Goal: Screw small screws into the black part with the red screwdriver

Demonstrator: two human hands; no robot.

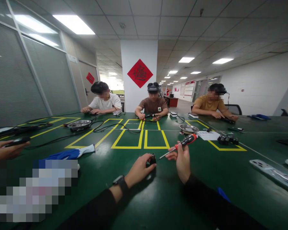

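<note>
My left hand (141, 168) rests low over the green table with its fingers closed round a small black cylindrical part (153, 158). The part stands about upright, its metallic-looking top showing above the fingers. In my right hand (183, 158) is a screwdriver (189, 139) with a black and red handle. Its thin shaft slants down to the left, and the tip is close beside the black part; whether they touch I cannot tell.
Yellow tape rectangles mark the green table (156, 204). Metal bowls (79, 125), a blue-and-white glove (69, 154), black parts (228, 140) and a clear package (273, 174) lie around. Three people sit opposite; another person's hand (8, 150) holds a dark object at left.
</note>
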